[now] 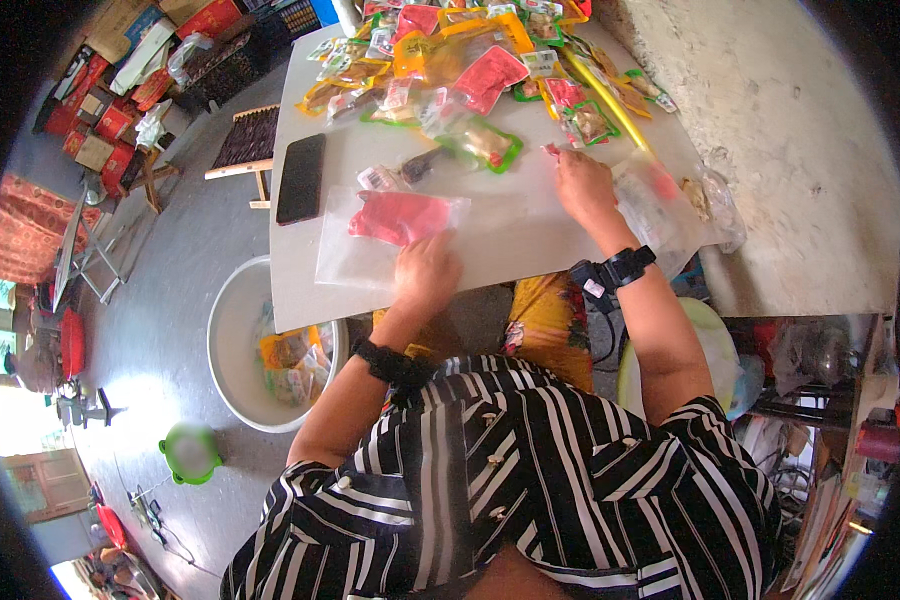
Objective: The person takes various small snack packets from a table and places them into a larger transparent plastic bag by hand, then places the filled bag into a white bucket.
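Note:
My left hand (427, 270) grips the near right edge of a clear plastic bag (345, 259) lying flat near the table's front edge. A red packet (405, 217) shows inside or under the clear film; I cannot tell which. Farther right, my right hand (585, 184) is closed above the table, with a small pink-red piece (551, 151) pinched at its fingertips. Between and beyond the hands lie a green-edged food pouch (487, 146) and a small dark packet with a white label (397, 172). A stack of clear plastic bags (652, 202) lies beside my right wrist.
Packaged foods (457, 56) are heaped at the table's far end, with a yellow rod (607, 97) among them. A black phone (301, 180) lies by the left edge. A white tub (232, 352) holding packets stands on the floor, near a green stool (190, 452). A wall (787, 150) borders the right.

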Available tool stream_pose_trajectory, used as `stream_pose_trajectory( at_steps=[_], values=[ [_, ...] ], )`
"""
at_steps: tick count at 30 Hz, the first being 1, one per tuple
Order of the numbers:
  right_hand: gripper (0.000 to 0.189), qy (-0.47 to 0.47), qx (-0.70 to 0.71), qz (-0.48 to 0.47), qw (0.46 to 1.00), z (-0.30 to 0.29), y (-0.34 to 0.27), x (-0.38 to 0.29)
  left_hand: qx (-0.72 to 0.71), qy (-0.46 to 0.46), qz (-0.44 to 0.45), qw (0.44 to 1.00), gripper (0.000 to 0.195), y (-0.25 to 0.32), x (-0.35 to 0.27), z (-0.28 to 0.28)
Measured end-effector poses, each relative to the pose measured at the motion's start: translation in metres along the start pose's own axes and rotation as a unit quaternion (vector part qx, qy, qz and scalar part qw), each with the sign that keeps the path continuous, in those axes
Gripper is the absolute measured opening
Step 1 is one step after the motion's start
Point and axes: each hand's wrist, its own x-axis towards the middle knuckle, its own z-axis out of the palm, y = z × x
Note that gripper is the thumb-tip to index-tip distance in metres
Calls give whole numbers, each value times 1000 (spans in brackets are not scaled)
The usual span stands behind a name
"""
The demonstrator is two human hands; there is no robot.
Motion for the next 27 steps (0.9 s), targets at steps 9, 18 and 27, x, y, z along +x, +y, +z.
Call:
stream_pose_trajectory(
  at_steps=[9, 18, 27],
  values=[
    [15, -25, 172, 4, 985, -26, -36, 14, 1, -12, -25, 1000, 29, 2, 2, -1],
    [26, -218, 463, 54, 858, -1, -44, -18, -93, -26, -96, 991, 28, 2, 1, -4],
    [19, -349, 411, -15, 842, 13, -76, -7, -90, 57, -34, 994, 20, 0, -2, -1]
  ],
)
